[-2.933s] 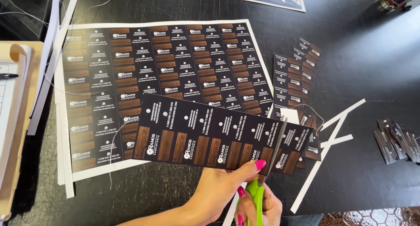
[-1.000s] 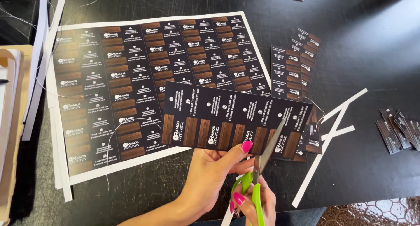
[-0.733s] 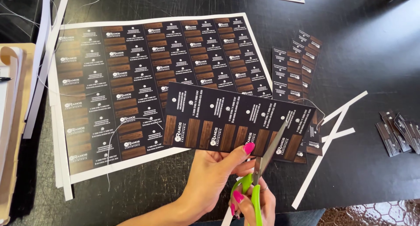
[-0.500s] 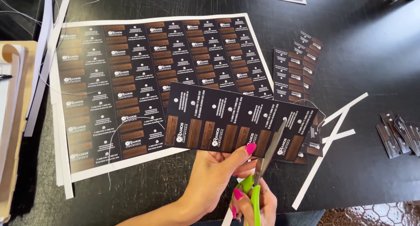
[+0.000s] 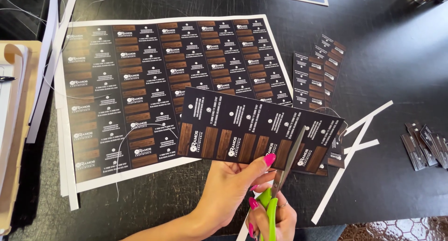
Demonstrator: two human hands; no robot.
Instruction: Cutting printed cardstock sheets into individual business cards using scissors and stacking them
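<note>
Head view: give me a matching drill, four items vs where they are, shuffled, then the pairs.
1. card strip
2. scissors
3. uncut printed sheet
4. white paper offcut strips

a. flat on the table, left of centre
b. in the right hand, blades into the strip
c. loose on the table, right of the hands
d. pinched in the left hand

Pairs: 1-d, 2-b, 3-a, 4-c

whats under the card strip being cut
Under the card strip lie the printed sheet's lower right corner and black table; the covered part of that corner cannot be seen.
</note>
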